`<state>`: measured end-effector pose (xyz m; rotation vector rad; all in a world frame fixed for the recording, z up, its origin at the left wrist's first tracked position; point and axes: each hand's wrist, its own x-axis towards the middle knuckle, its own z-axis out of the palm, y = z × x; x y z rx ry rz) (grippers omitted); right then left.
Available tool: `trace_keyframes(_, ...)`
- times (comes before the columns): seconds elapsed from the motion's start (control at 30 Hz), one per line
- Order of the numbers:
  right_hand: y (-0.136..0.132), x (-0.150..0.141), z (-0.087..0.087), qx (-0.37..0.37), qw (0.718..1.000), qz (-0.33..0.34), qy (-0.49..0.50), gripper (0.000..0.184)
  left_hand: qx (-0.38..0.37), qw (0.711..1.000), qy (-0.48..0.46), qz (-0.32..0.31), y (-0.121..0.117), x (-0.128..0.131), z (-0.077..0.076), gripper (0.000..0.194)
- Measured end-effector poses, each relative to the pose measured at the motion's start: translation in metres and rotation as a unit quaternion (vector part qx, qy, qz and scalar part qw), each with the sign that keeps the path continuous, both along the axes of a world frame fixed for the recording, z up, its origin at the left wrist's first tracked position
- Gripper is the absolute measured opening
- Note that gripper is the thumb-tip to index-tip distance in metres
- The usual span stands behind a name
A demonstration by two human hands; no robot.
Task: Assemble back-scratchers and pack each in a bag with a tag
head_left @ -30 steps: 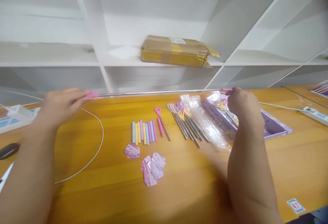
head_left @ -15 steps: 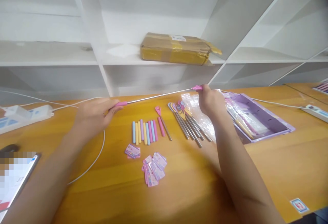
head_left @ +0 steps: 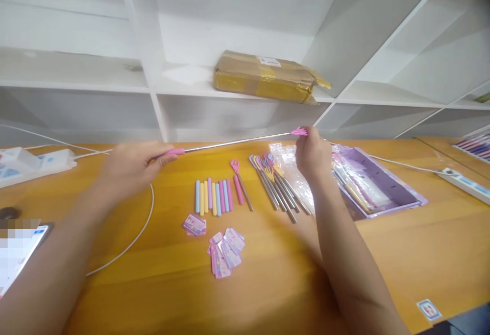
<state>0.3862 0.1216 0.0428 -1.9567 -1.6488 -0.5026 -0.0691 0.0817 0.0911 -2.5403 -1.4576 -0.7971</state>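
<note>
Stretched out between both hands is a telescopic back scratcher (head_left: 237, 142) with a thin metal rod. My left hand (head_left: 140, 160) is closed on its pink handle, and my right hand (head_left: 313, 153) pinches the pink claw end. Below it on the table lies a row of pastel handle tubes (head_left: 213, 197) in blue, yellow, purple and pink. Beside them are a pink tube (head_left: 238, 190) and one pink-clawed rod (head_left: 245, 190). Nearer my right hand, several metal rods with coloured claws (head_left: 281, 189) are heaped. Small printed cards (head_left: 225, 253) lie at the front, with a smaller card pile (head_left: 195, 224) to their left.
A purple tray (head_left: 398, 186) with bagged scratchers stands at the right, beside clear plastic bags (head_left: 291, 169). Power strips (head_left: 38, 164) and white cables lie on both sides. A phone or tablet (head_left: 26, 253) is at the lower left. A taped carton (head_left: 264, 77) rests on the white shelf behind.
The back scratcher stays extended between both hands, its rod looking slightly longer as the left hand shifts a little left. The view has shifted slightly.
</note>
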Motion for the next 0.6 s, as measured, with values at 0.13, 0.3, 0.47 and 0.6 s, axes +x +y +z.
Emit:
trace_keyframes(0.13,-0.001,-0.001,0.002,0.002,1.000,-0.005,0.007,0.048,-0.019,0.999,-0.023,-0.013,0.002,-0.003,-0.001,0.038)
trace_keyframes(0.3,-0.001,-0.002,0.003,-0.040,0.998,-0.021,-0.039,0.046,0.025,1.000,0.008,0.011,0.000,0.003,-0.006,0.039)
trace_keyframes(0.47,-0.003,-0.005,0.004,-0.064,0.996,-0.014,-0.064,0.044,0.070,0.997,0.041,0.002,-0.002,0.011,-0.011,0.040)
trace_keyframes(0.6,-0.007,-0.015,0.006,-0.086,0.993,-0.010,-0.082,0.044,0.072,0.996,0.045,-0.007,-0.002,0.012,-0.011,0.039)
